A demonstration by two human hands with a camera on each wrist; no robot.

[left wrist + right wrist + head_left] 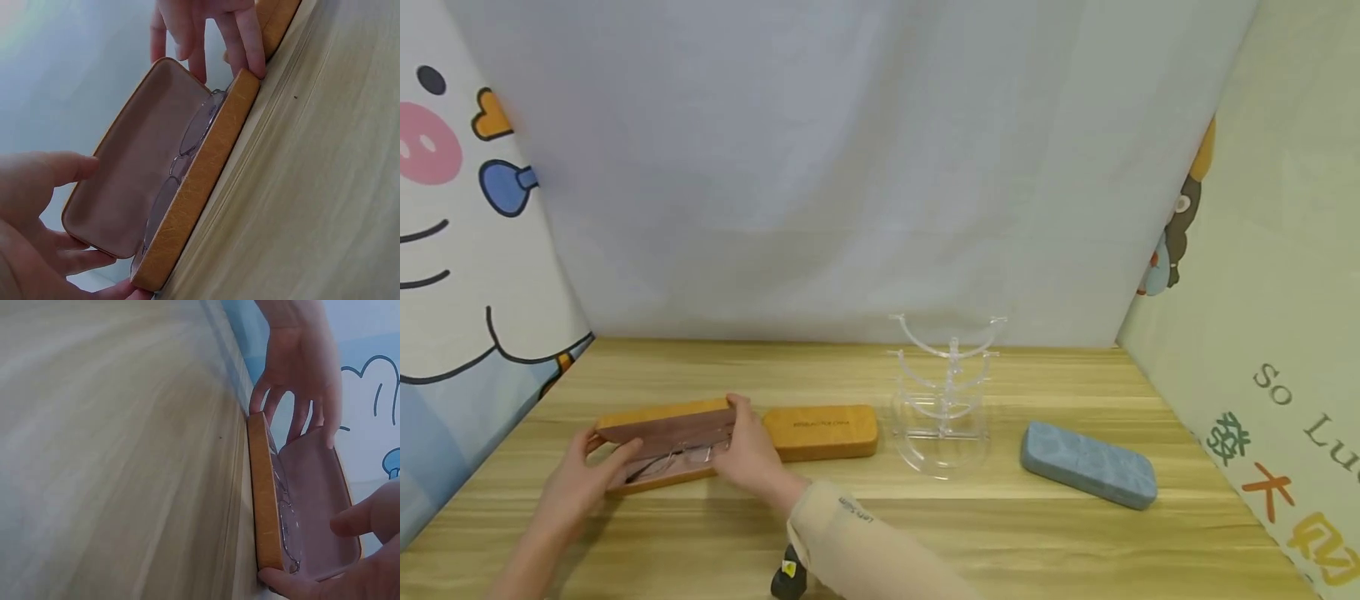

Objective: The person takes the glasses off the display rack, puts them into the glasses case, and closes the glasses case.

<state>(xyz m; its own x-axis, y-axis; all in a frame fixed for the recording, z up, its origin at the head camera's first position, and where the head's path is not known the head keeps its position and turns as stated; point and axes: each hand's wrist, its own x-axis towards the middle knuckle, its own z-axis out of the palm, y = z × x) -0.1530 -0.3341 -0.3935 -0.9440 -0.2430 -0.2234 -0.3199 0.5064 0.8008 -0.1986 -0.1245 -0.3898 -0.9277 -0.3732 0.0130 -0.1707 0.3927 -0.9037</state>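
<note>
An orange glasses case (666, 411) lies with its lid raised at the left of the table, its pinkish lining showing. Inside it rests a pair of thin-framed eyeglasses (164, 209) with dark temple tips. My left hand (576, 483) grips the left end of the case, thumb against the inside of the lid and fingers around the end. At the opposite end my right hand (751, 450) holds the case likewise, its thumb (353, 520) on the lid's lining. The fingers behind the lid are partly hidden.
Just right of the open case sits a closed orange glasses case (823, 432). Beyond it stands a clear tiered display rack (947, 408). A closed blue glasses case (1088, 464) lies farther right. Some black object (788, 577) shows by the right sleeve at the near edge.
</note>
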